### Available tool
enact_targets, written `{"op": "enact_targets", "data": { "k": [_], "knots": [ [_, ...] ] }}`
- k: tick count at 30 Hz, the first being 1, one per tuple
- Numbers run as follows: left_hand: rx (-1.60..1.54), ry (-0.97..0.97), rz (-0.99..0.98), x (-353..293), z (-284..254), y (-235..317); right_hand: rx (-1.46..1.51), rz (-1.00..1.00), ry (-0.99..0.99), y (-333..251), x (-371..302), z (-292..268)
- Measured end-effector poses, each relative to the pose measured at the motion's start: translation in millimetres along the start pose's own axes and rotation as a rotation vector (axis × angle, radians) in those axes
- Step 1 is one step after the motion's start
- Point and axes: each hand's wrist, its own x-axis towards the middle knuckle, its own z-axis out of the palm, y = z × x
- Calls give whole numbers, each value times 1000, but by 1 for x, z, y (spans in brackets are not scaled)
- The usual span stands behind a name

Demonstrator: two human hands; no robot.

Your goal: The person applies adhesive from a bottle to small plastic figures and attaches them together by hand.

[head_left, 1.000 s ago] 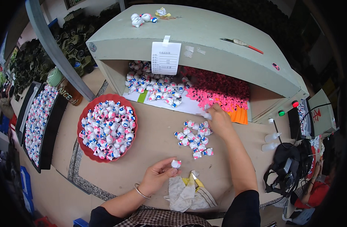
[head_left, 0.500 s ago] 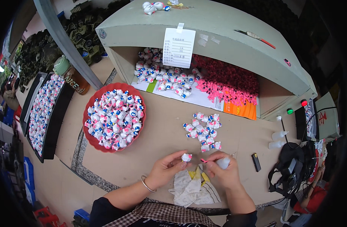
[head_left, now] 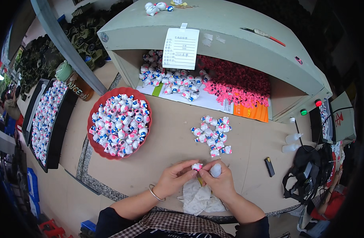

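Note:
My left hand (head_left: 173,178) pinches a small white figurine (head_left: 197,166) with pink and blue patches between thumb and fingers. My right hand (head_left: 220,183) has closed around a small translucent squeeze bottle (head_left: 216,170). Its thumb and fingertip meet the figurine's right side; the pink piece seen there earlier is hidden among the fingers. Under both hands lies a crumpled white and yellow cloth (head_left: 198,198). Just beyond them, several matching figurines (head_left: 212,135) form a cluster on the tabletop.
Left stands a scalloped red bowl (head_left: 92,144) heaped with figurines, beside a black tray (head_left: 55,152). A grey-green shelf box (head_left: 225,33) holds figurines and pink pieces (head_left: 233,89). Rightward are a black lighter (head_left: 269,166), two bottles (head_left: 291,142) and a black bag (head_left: 304,170).
My right hand has moved left with the bottle and pink piece, bringing its fingertips to the figurine. The bottle now stands more upright. My left hand has barely shifted.

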Motion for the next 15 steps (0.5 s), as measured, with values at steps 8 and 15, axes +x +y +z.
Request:
{"op": "enact_targets", "data": {
  "k": [8,15],
  "knots": [
    [-136,-16,-110,4,-7,0,44,37,-79,11,9,-3],
    [-211,-60,-152,1,-9,-4,-293,-334,-68,13,9,-7]
  ]
}}
